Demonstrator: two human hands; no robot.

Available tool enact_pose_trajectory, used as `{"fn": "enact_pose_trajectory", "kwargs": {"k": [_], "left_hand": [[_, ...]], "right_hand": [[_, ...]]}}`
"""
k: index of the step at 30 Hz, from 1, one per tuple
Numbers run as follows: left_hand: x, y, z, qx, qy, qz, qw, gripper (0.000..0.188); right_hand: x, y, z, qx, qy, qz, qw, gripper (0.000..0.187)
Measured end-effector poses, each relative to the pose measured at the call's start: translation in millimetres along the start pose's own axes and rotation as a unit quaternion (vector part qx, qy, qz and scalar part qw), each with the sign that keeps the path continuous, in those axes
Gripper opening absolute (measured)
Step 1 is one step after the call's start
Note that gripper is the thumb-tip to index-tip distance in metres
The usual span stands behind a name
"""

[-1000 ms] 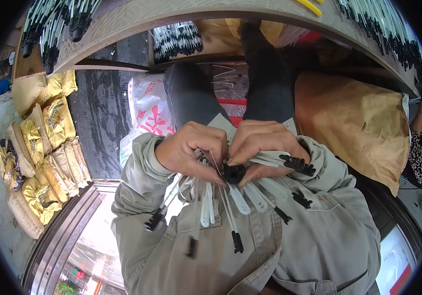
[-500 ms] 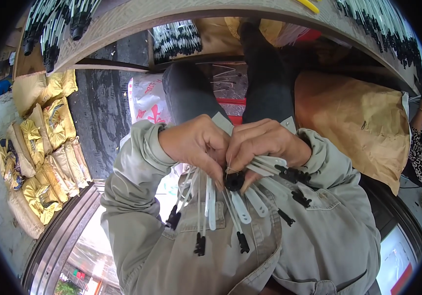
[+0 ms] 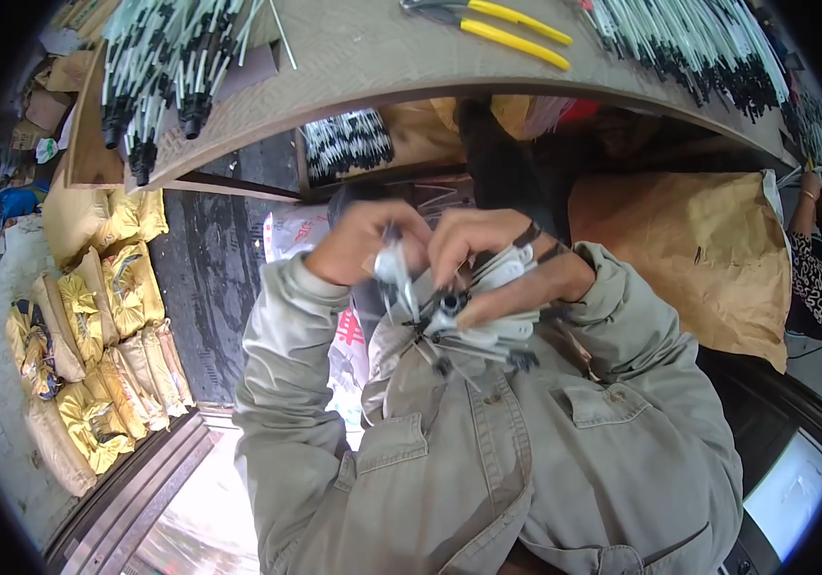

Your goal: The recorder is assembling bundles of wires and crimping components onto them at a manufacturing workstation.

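Note:
In front of my chest is a bundle of white plastic strips and thin rods (image 3: 502,329) with black end pieces. They run out from a round black hub (image 3: 450,303) with an open centre. My right hand (image 3: 502,257) is closed round the bundle beside the hub, its thumb laid across the strips and several rounded strip ends showing above it. To the left of the hub, my left hand (image 3: 365,240) has bent fingers at some upturned white strips (image 3: 394,268). Motion blurs this hand and those strips, so the exact finger contact is unclear.
A wooden table (image 3: 353,57) curves across the top, bearing yellow-handled pliers (image 3: 516,34) and piles of black-tipped white rods (image 3: 167,77). Brown and gold packages (image 3: 95,331) are stacked at left. A large brown paper sack (image 3: 684,259) stands at right, near another person's arm (image 3: 804,220).
The strips that fanned downward are now mostly gathered in my right hand. My left hand has moved up and left off the hub, with strips turned upward. The view has tilted, showing more table.

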State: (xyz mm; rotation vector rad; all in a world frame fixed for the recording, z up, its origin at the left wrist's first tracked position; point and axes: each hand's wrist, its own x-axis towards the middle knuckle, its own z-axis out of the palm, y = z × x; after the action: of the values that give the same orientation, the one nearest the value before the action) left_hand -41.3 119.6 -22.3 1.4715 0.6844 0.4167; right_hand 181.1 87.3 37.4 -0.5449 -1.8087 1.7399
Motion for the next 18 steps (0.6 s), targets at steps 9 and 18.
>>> {"fn": "enact_pose_trajectory", "kwargs": {"k": [9, 18], "left_hand": [[-55.3, 22.8, 106.2, 0.072, 0.47, 0.131, 0.87, 0.045], [-44.4, 25.8, 116.4, 0.158, 0.423, 0.158, 0.878, 0.041]], "right_hand": [[21.9, 18.9, 21.4, -0.07, 0.285, 0.057, 0.954, 0.025], [-0.4, -1.7, 35.3, -0.136, 0.242, -0.065, 0.958, 0.026]]}}
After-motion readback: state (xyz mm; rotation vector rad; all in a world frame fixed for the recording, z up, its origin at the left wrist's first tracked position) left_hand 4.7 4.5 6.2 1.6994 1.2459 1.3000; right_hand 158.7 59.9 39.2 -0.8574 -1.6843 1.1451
